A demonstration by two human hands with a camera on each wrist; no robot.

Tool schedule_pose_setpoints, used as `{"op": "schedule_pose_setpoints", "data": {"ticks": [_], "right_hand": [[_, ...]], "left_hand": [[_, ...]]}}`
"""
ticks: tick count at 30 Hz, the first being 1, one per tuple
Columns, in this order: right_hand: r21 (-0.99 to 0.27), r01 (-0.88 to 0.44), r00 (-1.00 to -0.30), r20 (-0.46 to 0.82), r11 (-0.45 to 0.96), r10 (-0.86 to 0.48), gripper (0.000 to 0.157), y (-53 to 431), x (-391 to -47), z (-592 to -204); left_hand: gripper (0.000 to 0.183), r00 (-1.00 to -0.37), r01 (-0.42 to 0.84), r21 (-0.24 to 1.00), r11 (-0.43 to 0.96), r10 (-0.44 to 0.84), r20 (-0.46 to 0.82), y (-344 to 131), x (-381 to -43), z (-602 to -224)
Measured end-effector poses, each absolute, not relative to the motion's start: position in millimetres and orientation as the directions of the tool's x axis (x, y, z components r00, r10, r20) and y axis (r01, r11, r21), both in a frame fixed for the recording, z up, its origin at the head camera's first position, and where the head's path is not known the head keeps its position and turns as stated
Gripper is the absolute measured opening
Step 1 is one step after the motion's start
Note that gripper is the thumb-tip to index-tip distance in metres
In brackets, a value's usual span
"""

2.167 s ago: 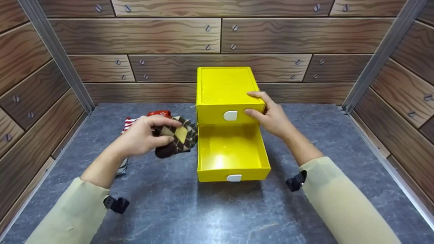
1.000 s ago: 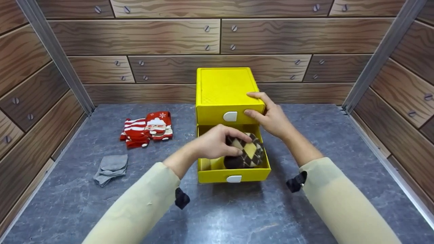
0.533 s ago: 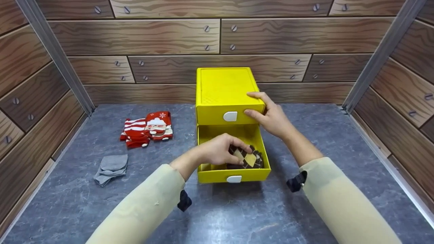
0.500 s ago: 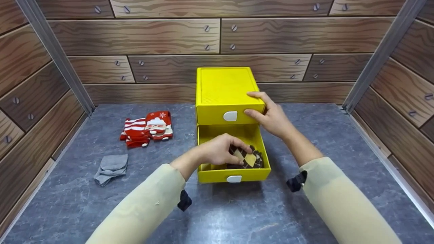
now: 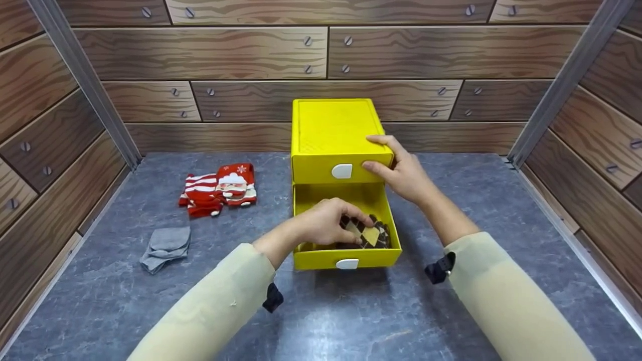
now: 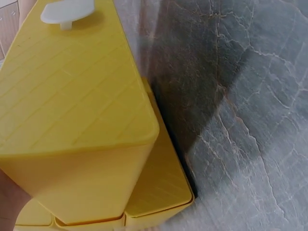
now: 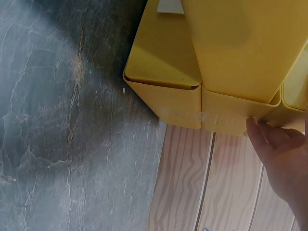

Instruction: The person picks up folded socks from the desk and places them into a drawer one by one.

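Observation:
A yellow plastic drawer unit [image 5: 333,125] stands in the middle with its middle drawer [image 5: 381,258] pulled out; white tabs mark the fronts. Inside that drawer, toward its front right, lies a folded brown-and-yellow argyle sock [image 5: 371,236]. My left hand [image 5: 328,221] reaches in over the drawer's left wall and pinches the sock between thumb and fingers, hiding part of it. My right hand [image 5: 401,170] grips the unit's upper right front corner, thumb on the front face and fingers on top. In the right wrist view the fingers [image 7: 257,137] lie along the unit's side.
On the table's left lie red-and-white Santa socks [image 5: 218,190] and a folded grey sock [image 5: 166,248]. A shut lower drawer [image 6: 161,187] sits beneath the pulled-out one. Wood-patterned walls [image 5: 251,52] enclose the grey marbled table [image 5: 321,316] at the back and sides.
My left hand has carried the argyle sock from the left of the unit into the pulled-out drawer and lowered it there. My right hand has stayed on the corner.

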State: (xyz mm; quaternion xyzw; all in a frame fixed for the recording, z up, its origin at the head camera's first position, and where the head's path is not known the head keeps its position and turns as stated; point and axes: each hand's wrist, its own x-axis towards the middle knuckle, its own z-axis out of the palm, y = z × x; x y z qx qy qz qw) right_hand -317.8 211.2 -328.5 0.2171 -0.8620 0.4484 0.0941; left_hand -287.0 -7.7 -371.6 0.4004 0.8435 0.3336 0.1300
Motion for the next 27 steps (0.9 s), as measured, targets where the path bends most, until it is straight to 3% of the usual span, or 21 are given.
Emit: {"op": "schedule_pose_setpoints", "data": {"ticks": [7, 15, 27], "right_hand": [[-0.741, -0.459, -0.886, 0.346, 0.490, -0.308, 0.055, 210.6, -314.7, -326.0], [-0.736, -0.469, -0.882, 0.361, 0.489, -0.303, 0.055, 210.0, -314.7, -326.9], [-0.738, -0.457, -0.889, 0.357, 0.497, -0.288, 0.056, 209.4, -316.0, -327.7]], "left_hand": [[0.034, -0.683, 0.559, 0.722, 0.407, 0.720, 0.123, -17.2, -283.9, -364.8], [0.026, -0.672, 0.605, 0.737, 0.302, 0.690, 0.269, -50.9, -276.6, -337.9], [0.022, -0.801, 0.545, 0.791, 0.278, 0.451, 0.393, -161.7, -256.4, -315.3]]}}
